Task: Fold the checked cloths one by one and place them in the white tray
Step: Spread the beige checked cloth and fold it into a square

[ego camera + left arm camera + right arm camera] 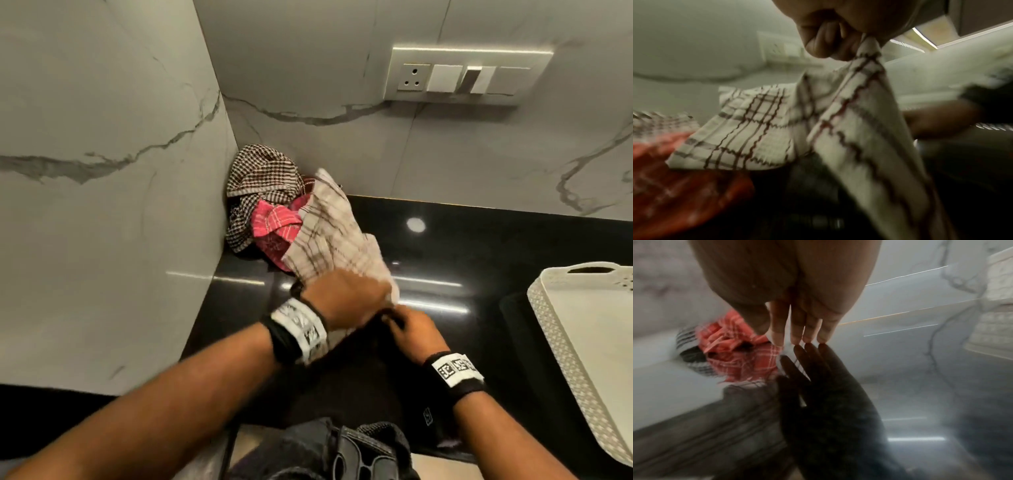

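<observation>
My left hand [346, 294] grips a white cloth with brown checks [329, 233] and holds it just above the black counter. In the left wrist view its curled fingers [830, 37] pinch a bunched corner of this cloth [838, 121], which hangs down. My right hand [411, 329] lies just right of the left one, fingers straight [803, 331], tips touching the glossy counter. A brown-checked cloth [260, 174] and a red-checked cloth [274, 222] lie crumpled in the corner. The white tray [555, 329] stands at the right edge.
The black counter [479, 257] runs between the cloth pile and the tray. Marble walls close the corner on the left and behind. A switch panel [469, 75] sits on the back wall.
</observation>
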{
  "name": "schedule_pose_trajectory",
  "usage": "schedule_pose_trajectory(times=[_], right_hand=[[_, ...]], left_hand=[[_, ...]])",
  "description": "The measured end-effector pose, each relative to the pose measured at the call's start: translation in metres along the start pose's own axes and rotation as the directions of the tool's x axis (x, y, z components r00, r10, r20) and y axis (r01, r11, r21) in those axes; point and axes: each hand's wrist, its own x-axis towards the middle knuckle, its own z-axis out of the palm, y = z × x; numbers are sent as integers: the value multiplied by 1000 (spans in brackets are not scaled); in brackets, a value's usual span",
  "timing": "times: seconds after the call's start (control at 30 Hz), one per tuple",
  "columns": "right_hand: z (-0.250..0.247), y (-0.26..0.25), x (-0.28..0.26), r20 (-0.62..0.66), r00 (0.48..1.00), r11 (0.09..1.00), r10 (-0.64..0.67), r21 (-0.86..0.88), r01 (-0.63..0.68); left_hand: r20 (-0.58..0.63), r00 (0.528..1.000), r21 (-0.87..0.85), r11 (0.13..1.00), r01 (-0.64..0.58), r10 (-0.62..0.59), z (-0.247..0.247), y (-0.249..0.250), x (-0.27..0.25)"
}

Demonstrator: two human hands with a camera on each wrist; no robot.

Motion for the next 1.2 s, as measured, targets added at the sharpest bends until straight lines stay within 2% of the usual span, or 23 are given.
schedule_pose_trajectory(times=[0.03, 0.07, 0.13, 0.2, 0.27, 0.33, 0.37, 0.4, 0.43, 0.47, 0.5, 0.57, 0.6, 0.67, 0.73, 0.77, 0.8, 0.83, 0.9, 0.97, 1.03, 1.1, 1.2], right_hand=[[-7, 7, -7, -77, 996, 999, 34, 30, -32], [-12, 12, -16, -124, 990, 997, 64, 54, -57], [-15, 24, -39, -125, 990, 995, 68, 84, -58], [-11, 38, -61, -66, 997, 999, 26, 45, -23], [-9, 49, -79, -31, 999, 1000, 5, 3, -5], [-11, 53, -91, -38, 999, 999, 39, 6, -39], [-11, 55, -96, -40, 997, 998, 66, 10, -66], [-11, 56, -102, -34, 996, 997, 81, 6, -80], [-10, 56, -106, -16, 996, 996, 86, -8, -86], [-9, 56, -110, 10, 997, 996, 82, -31, -82], [-7, 56, -117, 41, 996, 996, 74, -52, -72], [-7, 56, -128, 100, 993, 995, 59, -81, -51], [-7, 56, -131, 119, 991, 995, 53, -93, -42], [-10, 58, -139, 130, 991, 995, 37, -95, -25], [-17, 57, -147, 83, 996, 998, 40, -61, -35], [-22, 54, -150, 34, 998, 998, 48, -48, -46], [-28, 51, -153, -34, 999, 999, 36, -37, -37], [-35, 46, -155, -118, 993, 1000, -4, -12, 3], [-48, 29, -155, -242, 953, 975, -183, 83, 208], [-60, 9, -150, -245, 870, 894, -427, 33, 448], [-71, -11, -142, -150, 807, 821, -571, -82, 565], [-80, -28, -136, -132, 787, 797, -603, -63, 600], [-91, -38, -129, -188, 846, 821, -499, 210, 531]], left_hand=[[235, 972, -34, 999, 17, -9, 20, 16, -6], [368, 930, -66, 998, 3, 21, 41, 28, -14], [443, 889, -105, 992, -72, 112, 73, 52, -31], [434, 889, -138, 986, -96, 148, 95, 68, -46], [354, 924, -162, 983, -90, 143, 104, 77, -56], [238, 971, -118, 993, 20, 8, 96, 79, -61], [167, 978, -64, 988, 140, -128, 93, 75, -62], [102, 951, -36, 954, 298, -293, 90, 70, -62], [68, 888, -49, 887, 458, -455, 89, 63, -63], [88, 813, -84, 809, 582, -575, 90, 60, -66], [146, 758, -103, 752, 651, -636, 92, 60, -69], [241, 700, -105, 698, 708, -673, 100, 63, -73], [248, 686, -104, 685, 721, -684, 104, 65, -74], [209, 646, -131, 634, 762, -734, 105, 71, -76], [145, 608, -242, 568, 787, -781, 101, 74, -77], [91, 607, -321, 553, 769, -790, 97, 75, -78], [24, 633, -393, 575, 718, -774, 92, 78, -78], [-34, 687, -453, 624, 637, -726, 83, 84, -77], [-149, 830, -528, 753, 393, -538, 60, 100, -74], [-241, 912, -502, 847, 174, -331, 35, 119, -69], [-278, 941, -467, 883, 45, -195, 17, 130, -63], [-272, 951, -464, 886, 7, -149, 4, 135, -60], [-345, 919, -475, 880, 2, -189, -8, 119, -62]])
